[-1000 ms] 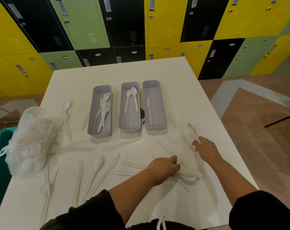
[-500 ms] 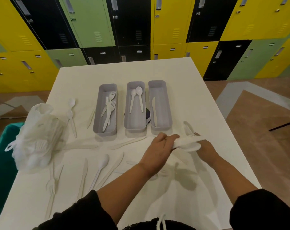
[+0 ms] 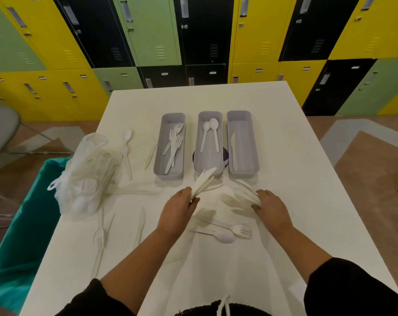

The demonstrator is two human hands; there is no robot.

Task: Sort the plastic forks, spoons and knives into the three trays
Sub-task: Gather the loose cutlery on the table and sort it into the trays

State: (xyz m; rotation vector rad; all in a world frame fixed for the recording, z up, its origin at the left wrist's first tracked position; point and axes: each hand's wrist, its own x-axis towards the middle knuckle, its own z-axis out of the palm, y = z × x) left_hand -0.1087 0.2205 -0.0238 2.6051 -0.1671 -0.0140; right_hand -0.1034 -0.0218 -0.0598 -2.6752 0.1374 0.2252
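Plainly the counter carries everything: three grey trays stand side by side past my hands, forks in the left one, two spoons in the middle, one knife in the right. A clear bag with more cutlery slumps at the counter's left edge. Loose cutlery lies scattered nearer me, all pale white plastic, thin and hard to tell from the white top.

I judge it very light, stiff yet springy, slick, and liable to snap if bent, so I would take each piece by the handle, near its middle, and keep bundles small.

My left hand pinches a fanned bundle by its handles, the tips reaching toward the middle tray's near end. My right hand curls round a second bunch, a fork head showing at its left.
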